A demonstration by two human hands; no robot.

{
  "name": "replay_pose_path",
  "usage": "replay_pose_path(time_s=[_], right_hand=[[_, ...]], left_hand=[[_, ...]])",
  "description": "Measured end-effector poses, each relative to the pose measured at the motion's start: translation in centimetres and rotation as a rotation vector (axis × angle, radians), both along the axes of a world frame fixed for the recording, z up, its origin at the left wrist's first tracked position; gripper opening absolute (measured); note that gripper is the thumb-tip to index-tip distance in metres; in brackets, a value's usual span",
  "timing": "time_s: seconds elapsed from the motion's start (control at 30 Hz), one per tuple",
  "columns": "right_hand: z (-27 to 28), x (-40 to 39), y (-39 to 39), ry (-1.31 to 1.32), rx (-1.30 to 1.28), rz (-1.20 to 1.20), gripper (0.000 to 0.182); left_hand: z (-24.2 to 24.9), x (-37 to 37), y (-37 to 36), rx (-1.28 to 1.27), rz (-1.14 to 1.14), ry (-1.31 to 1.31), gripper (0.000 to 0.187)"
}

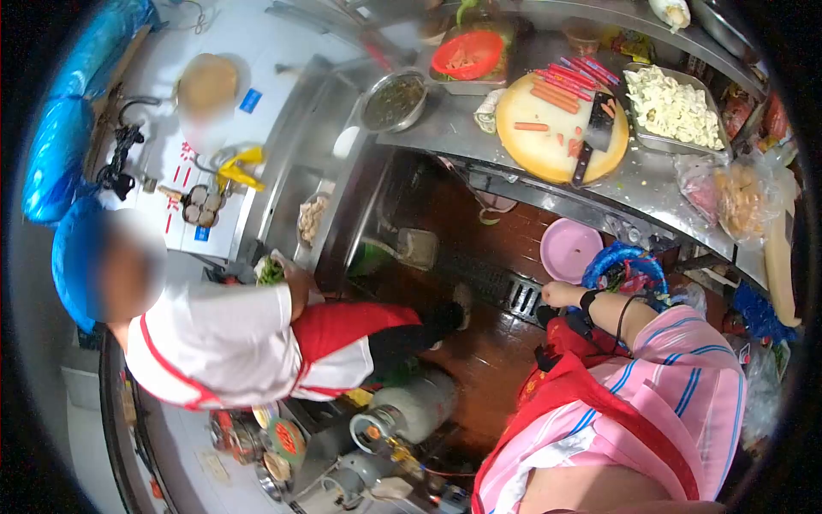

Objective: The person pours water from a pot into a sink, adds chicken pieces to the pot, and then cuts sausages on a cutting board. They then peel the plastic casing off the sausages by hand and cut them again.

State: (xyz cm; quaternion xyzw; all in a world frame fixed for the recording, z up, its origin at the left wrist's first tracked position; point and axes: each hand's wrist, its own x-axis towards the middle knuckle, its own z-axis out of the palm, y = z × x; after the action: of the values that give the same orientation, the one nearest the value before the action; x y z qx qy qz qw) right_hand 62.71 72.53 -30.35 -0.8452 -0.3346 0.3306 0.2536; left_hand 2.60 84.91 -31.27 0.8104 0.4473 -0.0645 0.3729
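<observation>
My right hand (561, 295) hangs low in front of the red apron (634, 398), with a dark band at the wrist. Its fingers look curled in, and nothing shows in them. Closest to it are a pink basin (571, 249) and a blue-lined bin (625, 267). My left hand is out of view. On the steel counter (467, 128) ahead lies a round cutting board (522, 141) with sausages (555, 96), some in red wrappers (586, 72). A cleaver (595, 133) rests on the board, among cut pieces.
A tray of pale chopped food (674, 107) and bagged food (743, 201) sit on the counter's right. To its left are a bowl of dark liquid (394, 101) and a red basket (467, 55). A co-worker (231, 330) stands left, holding greens (271, 272). A gas cylinder (407, 409) stands behind.
</observation>
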Motion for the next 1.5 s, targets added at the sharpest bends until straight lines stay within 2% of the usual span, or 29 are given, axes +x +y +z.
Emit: replay_pose_path(time_s=[0.1, 0.13, 0.17, 0.23, 0.3, 0.37, 0.4, 0.43, 0.47, 0.5, 0.53, 0.57, 0.63, 0.73, 0.77, 0.87, 0.97, 1.0, 1.13, 1.17, 1.23, 1.27, 1.3, 1.37, 1.43, 1.47, 1.5], right_hand=[[0.2, 2.4, 4.2, 0.108, -0.009, -0.039, 0.016], [0.0, 3.1, 4.8, 0.035, 0.022, -0.002, 0.016], [1.4, 3.7, 4.9, 0.037, -0.010, 0.001, 0.016], [-0.7, 5.4, 4.8, -0.061, -0.100, 0.059, 0.017], [-1.6, 8.1, 4.1, 0.292, -0.327, 0.148, 0.018], [-2.3, 9.6, 2.6, 0.383, -0.329, -0.197, 0.017], [-3.8, 11.1, 2.1, 0.388, -0.351, -0.237, 0.019], [-5.4, 12.3, 1.6, 0.397, -0.373, -0.279, 0.022], [-6.7, 13.1, 0.3, 0.425, -0.275, -0.428, 0.019], [-5.9, 13.8, 0.4, 0.446, -0.174, -0.578, 0.017], [-5.3, 14.1, 1.2, 0.447, -0.169, -0.575, 0.017], [-2.5, 14.7, 2.8, 0.474, -0.152, -0.644, 0.015], [1.4, 15.8, 5.9, 0.522, -0.070, -0.750, 0.011], [3.0, 17.5, 11.0, 0.639, 0.320, -0.718, 0.011], [7.0, 17.6, 14.1, 0.637, 0.321, -0.715, 0.011], [11.4, 20.4, 20.7, 0.770, 0.334, -0.747, 0.014], [13.9, 23.9, 25.6, 0.820, 0.319, -0.596, 0.013], [15.3, 26.0, 27.4, 0.767, 0.358, -0.501, 0.012], [18.5, 32.3, 34.5, 0.639, 0.537, -0.227, 0.009], [19.3, 33.0, 36.1, 0.642, 0.536, -0.231, 0.009], [20.7, 34.1, 38.8, 0.583, 0.530, -0.210, 0.009], [20.6, 34.2, 39.6, 0.634, 0.583, -0.174, 0.008], [20.9, 34.0, 40.0, 0.645, 0.524, -0.167, 0.009], [18.0, 32.9, 39.7, 0.700, 0.458, -0.188, 0.010], [14.5, 30.6, 37.4, 0.693, 0.412, -0.191, 0.013], [14.6, 29.3, 36.1, 0.581, 0.305, -0.222, 0.014], [12.0, 27.6, 34.4, 0.707, 0.164, -0.399, 0.019]], left_hand=[[-3.1, 2.1, 6.6, -0.029, -0.055, -0.116, 0.016], [2.2, 8.9, 6.5, -0.462, 0.676, -0.188, 0.016], [4.6, 13.2, 7.6, -0.468, 0.682, -0.203, 0.016], [7.0, 19.1, 10.1, -0.333, 0.560, -0.169, 0.019], [7.2, 23.0, 12.9, -0.432, 0.602, -0.188, 0.023], [5.1, 25.4, 16.6, -0.612, 0.560, -0.274, 0.026], [4.6, 27.1, 18.7, -0.650, 0.547, -0.293, 0.026], [4.8, 28.9, 20.8, -0.686, 0.533, -0.308, 0.026], [7.9, 32.6, 22.4, -0.606, 0.516, -0.264, 0.026], [10.8, 35.7, 23.7, -0.526, 0.498, -0.225, 0.027], [8.1, 36.6, 26.6, -0.413, 0.373, -0.299, 0.027], [5.6, 38.2, 29.6, -0.298, 0.245, -0.378, 0.028], [9.3, 45.0, 32.9, -0.420, 0.255, -0.451, 0.029], [13.7, 54.3, 36.8, -0.460, 0.264, -0.526, 0.026], [14.3, 56.9, 38.1, -0.501, 0.270, -0.581, 0.025], [16.4, 63.1, 41.9, -0.522, 0.319, -0.691, 0.024], [17.4, 67.6, 45.8, -0.482, 0.383, -0.817, 0.021], [17.9, 68.6, 47.1, -0.488, 0.416, -0.882, 0.020], [19.0, 71.5, 52.2, -0.374, 0.633, -0.834, 0.018], [20.0, 72.0, 52.8, -0.408, 0.655, -0.809, 0.017], [18.3, 72.6, 54.5, -0.380, 0.696, -0.805, 0.019], [19.3, 73.2, 54.0, -0.401, 0.732, -0.813, 0.020], [18.9, 73.7, 54.0, -0.406, 0.723, -0.804, 0.023], [17.7, 75.6, 52.9, -0.396, 0.699, -0.797, 0.021], [15.2, 77.9, 51.6, -0.451, 0.439, -0.801, 0.017], [14.4, 79.7, 50.0, -0.546, 0.443, -0.786, 0.015], [13.9, 80.7, 48.4, -0.594, 0.308, -0.727, 0.015]])
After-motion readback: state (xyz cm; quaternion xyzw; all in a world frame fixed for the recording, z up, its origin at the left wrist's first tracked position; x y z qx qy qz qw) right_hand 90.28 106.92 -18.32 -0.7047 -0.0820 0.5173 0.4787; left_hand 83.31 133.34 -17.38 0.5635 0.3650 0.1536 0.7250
